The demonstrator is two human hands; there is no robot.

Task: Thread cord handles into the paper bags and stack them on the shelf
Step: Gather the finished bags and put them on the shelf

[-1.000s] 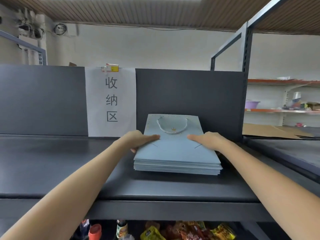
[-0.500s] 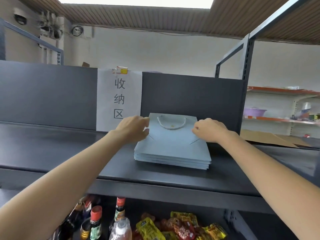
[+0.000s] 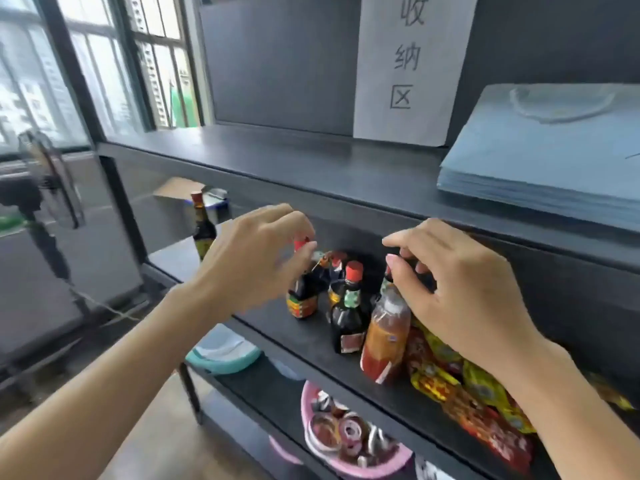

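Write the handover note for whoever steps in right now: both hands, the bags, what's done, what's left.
Left hand: empty, loosely curled, in front of the shelf edge.
Right hand: empty too, same height, touching nothing.
Stack of blue paper bags: flat on the shelf at the right, beside the paper sign; top bag's cord handle is threaded.
Done: this stack is placed.
Left: none visible here; look elsewhere for unthreaded bags.

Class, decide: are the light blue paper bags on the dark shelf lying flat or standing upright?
Lying flat: the light blue paper bags form a layered stack on the dark shelf.
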